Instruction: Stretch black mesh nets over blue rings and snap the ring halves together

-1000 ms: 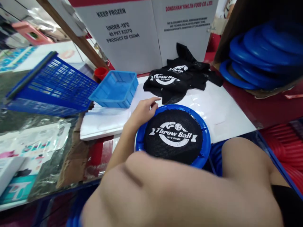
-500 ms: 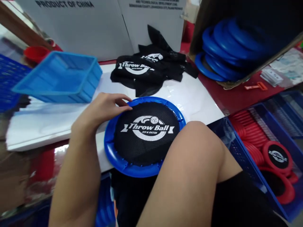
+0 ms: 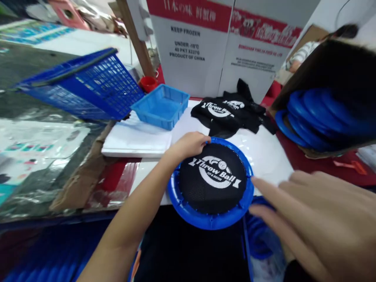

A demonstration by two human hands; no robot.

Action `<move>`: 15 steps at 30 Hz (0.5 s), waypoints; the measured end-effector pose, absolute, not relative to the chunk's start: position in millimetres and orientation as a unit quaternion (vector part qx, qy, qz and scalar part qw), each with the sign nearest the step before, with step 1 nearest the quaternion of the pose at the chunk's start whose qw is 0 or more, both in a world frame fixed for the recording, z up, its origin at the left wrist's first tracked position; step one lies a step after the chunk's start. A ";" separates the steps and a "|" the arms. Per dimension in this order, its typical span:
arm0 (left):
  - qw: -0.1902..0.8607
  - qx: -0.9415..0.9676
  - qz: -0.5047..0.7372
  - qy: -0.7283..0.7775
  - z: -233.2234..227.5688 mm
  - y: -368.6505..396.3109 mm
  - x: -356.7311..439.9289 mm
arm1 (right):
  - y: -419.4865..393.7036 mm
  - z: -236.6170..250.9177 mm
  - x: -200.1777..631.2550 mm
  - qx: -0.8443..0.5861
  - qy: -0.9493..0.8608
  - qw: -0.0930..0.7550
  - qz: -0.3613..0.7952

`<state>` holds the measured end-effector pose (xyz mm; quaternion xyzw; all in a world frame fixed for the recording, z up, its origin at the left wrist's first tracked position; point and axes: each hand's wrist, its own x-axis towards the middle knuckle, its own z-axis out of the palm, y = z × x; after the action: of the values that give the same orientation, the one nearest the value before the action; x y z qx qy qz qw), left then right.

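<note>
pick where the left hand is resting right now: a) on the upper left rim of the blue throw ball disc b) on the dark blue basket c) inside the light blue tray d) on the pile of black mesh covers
a: the left hand lies on the upper left rim of the blue disc, apart from the light blue tray and the black mesh covers.

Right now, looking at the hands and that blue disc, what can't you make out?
- Head view, right hand: close to the lens and blurred; its wrist runs off the frame's edge.
- Left hand on the disc: its fingertips curl over the far rim, so the grip is unclear.
- Blue rings: the dark box hides how many there are.
- Small print on the carton: partly too small to read.
</note>
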<state>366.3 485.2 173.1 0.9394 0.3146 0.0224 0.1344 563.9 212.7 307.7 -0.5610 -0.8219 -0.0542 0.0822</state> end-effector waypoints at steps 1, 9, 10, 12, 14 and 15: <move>0.120 0.941 0.015 0.316 172.7 483.9 368.6 | 245.8 314.3 568.9 -0.595 -0.800 0.051 -0.059; 0.091 0.926 0.032 0.364 162.0 471.0 381.7 | 387.1 298.9 776.7 -0.891 -0.374 0.034 -0.254; 0.108 0.922 0.059 0.366 156.4 470.6 382.2 | 383.2 291.4 802.1 -0.906 -0.338 0.057 -0.248; 0.171 0.904 0.153 0.360 142.5 471.7 382.6 | 370.9 279.2 839.3 -0.927 -0.312 0.093 -0.189; 0.251 0.869 0.260 0.337 129.7 473.9 382.8 | 360.0 273.9 861.2 -0.926 -0.317 0.105 -0.179; 0.281 0.852 0.297 0.326 125.7 474.4 382.9 | 356.9 274.1 867.9 -0.924 -0.322 0.106 -0.178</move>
<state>382.9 474.4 125.7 0.8524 0.3261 0.2966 0.2814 867.9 356.9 274.1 -0.9237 -0.3225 -0.1778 0.1057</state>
